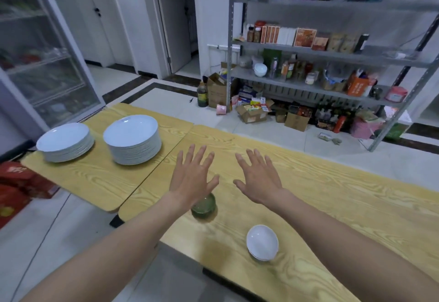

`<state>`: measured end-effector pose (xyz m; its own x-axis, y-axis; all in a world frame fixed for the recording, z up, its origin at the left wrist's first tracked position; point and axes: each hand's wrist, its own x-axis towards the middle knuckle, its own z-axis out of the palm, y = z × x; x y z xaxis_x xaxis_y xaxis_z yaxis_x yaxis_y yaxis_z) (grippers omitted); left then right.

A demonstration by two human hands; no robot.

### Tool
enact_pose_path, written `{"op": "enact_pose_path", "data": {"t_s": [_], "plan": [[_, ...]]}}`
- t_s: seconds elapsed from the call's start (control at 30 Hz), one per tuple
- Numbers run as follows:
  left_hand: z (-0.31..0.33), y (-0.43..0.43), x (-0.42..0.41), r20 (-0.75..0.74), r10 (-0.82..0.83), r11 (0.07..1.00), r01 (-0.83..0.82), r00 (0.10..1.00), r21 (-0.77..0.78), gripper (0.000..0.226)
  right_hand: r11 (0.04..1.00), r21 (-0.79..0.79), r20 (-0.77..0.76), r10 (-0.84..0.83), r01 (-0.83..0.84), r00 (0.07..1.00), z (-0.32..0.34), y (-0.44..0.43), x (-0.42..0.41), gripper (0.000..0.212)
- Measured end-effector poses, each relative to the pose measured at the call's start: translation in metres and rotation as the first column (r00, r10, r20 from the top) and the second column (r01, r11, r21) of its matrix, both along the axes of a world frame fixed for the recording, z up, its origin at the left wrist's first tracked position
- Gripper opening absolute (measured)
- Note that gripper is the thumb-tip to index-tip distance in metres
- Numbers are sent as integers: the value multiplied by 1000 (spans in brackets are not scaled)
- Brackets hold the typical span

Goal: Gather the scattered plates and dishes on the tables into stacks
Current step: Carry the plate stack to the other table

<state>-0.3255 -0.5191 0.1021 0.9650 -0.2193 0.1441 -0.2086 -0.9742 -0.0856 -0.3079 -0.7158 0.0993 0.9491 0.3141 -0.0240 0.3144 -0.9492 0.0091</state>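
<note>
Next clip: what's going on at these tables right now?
A person holds the left hand and right hand open above the near wooden table, gripping nothing. A lower stack and a taller stack of white plates stand on the left table. A green bowl, partly hidden under the left wrist, and a small white dish sit apart on the near table, not yet stacked.

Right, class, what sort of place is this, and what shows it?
Probably a restaurant storeroom: tall stacks of white plates, a glass-door fridge, and metal shelving packed with boxed and bottled goods.
</note>
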Motion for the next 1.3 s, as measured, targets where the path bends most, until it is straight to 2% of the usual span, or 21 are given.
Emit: {"op": "enact_pose_path", "data": {"t_s": [0.23, 0.53, 0.7, 0.9, 1.13, 1.3], "plan": [[8, 82, -11, 92, 65, 997, -61, 994, -50, 71, 997, 79, 68, 13, -19, 998, 16, 79, -2, 74], [1, 193, -12, 133, 101, 990, -86, 986, -114, 66, 977, 192, 145, 65, -92, 987, 21, 194, -2, 72], [-3, 229, 0, 115, 134, 980, -114, 984, -164, 72, 970, 221, 122, 79, -105, 989, 17, 234, 12, 71], [-15, 260, 31, 150, 121, 973, -88, 981, -211, 67, 952, 275, 130, 103, -135, 986, 3, 272, 49, 71], [-36, 294, 95, 83, 133, 951, -104, 988, -293, 67, 911, 397, 58, 99, -113, 993, -19, 314, 119, 70], [-44, 318, 139, 79, 198, 876, -140, 977, -462, 71, 798, 602, -94, 104, -26, 990, -34, 336, 165, 74]]}}
